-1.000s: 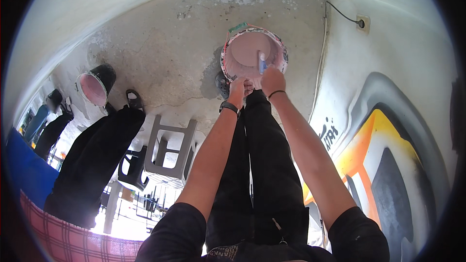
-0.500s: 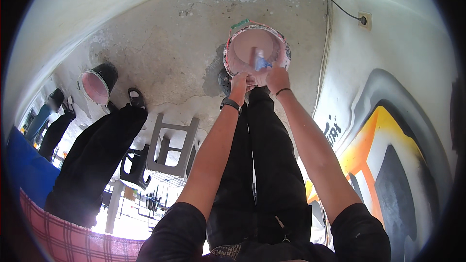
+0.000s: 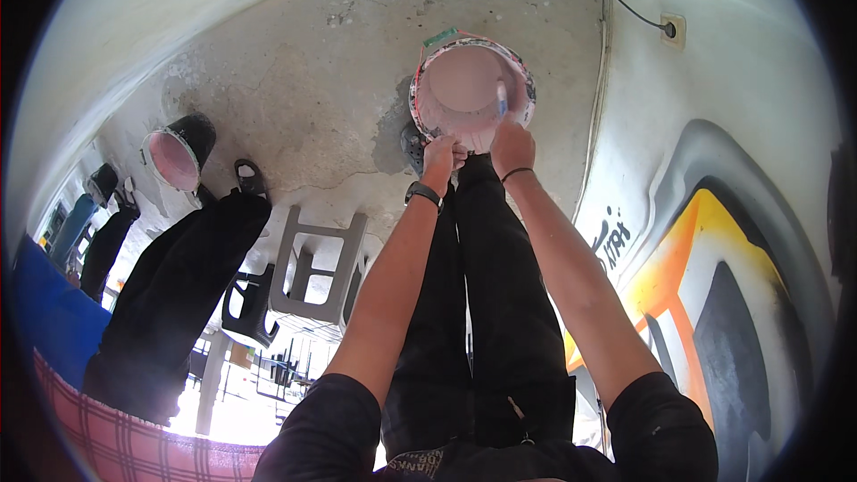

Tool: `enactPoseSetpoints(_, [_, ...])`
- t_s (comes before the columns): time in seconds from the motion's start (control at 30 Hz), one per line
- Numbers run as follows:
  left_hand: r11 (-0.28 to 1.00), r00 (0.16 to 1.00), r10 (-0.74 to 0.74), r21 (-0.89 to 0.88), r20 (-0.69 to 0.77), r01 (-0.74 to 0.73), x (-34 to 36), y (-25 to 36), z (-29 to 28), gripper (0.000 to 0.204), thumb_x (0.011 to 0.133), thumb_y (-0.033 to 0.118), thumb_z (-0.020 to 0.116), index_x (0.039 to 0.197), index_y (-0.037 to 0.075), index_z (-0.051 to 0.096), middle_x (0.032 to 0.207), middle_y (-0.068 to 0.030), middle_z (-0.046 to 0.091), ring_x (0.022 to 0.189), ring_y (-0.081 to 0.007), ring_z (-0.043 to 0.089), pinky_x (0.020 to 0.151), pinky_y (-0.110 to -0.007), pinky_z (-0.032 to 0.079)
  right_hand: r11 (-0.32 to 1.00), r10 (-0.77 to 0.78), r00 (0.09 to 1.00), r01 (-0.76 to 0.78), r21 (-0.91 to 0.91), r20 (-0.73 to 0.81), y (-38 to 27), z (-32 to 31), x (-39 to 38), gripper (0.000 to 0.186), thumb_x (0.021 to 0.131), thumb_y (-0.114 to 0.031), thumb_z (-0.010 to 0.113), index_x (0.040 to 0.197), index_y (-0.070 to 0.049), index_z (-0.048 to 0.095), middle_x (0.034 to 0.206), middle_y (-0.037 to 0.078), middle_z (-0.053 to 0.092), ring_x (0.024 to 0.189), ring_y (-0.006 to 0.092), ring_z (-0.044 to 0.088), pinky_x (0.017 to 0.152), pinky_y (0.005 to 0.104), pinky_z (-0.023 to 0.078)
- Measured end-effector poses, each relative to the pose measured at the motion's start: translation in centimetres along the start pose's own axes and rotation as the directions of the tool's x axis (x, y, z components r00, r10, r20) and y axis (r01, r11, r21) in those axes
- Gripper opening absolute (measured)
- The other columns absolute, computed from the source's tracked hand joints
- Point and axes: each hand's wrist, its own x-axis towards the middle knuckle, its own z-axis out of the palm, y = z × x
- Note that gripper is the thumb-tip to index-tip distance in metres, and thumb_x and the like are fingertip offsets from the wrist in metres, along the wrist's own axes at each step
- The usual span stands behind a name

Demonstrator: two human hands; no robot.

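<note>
A paint bucket (image 3: 432,119) with a splattered rim stands on the floor in front of my feet, with pale pink paint (image 3: 461,80) inside. At its near rim, my left hand (image 3: 440,158) has its fingers curled closed on the edge. My right hand (image 3: 511,148) is closed around a paintbrush (image 3: 503,100), whose visible part points into the bucket near the right inner wall. My right fingers hide the rest of the brush.
A second dark bucket (image 3: 198,138), pink inside, tips toward me at the left, near another person's dark trousers (image 3: 170,286). A grey plastic stool (image 3: 357,241) stands left of my legs. On the right runs a wall with painted graffiti (image 3: 732,339) and a plugged-in socket (image 3: 673,31).
The paintbrush has shifted right inside the bucket and now looks more upright. My right hand has turned slightly with it. My left hand stays at the rim.
</note>
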Motion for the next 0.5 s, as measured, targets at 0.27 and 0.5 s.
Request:
enactPoseSetpoints(0.27, [1.000,1.000,0.020,0.021,0.007,-0.020,0.1,-0.8,-0.6,0.022,0.093,0.031,0.054,0.089,0.010,0.060,0.080,-0.0038,0.067,0.073,-0.0135,0.062,0.068,-0.030,0.051,0.999,-0.008,0.999,0.009,-0.033,0.032,-1.0,0.0,0.6,0.014,0.093,-0.016,0.050,0.097,-0.003,0.054,0.080,0.021,0.066,0.073,0.0396,0.067,0.065,0.0494,0.054])
enactPoseSetpoints(0.5, [0.999,1.000,0.026,0.042,-0.001,-0.026,0.3,-2.0,-1.1,0.023,0.093,0.030,0.055,0.088,0.009,0.062,0.077,-0.0041,0.066,0.067,-0.0139,0.061,0.062,-0.028,0.049,0.999,-0.054,0.999,0.054,-0.004,0.001,-0.7,0.4,0.7,0.012,0.092,-0.012,0.049,0.095,-0.001,0.053,0.080,0.022,0.066,0.073,0.0405,0.067,0.065,0.0492,0.055])
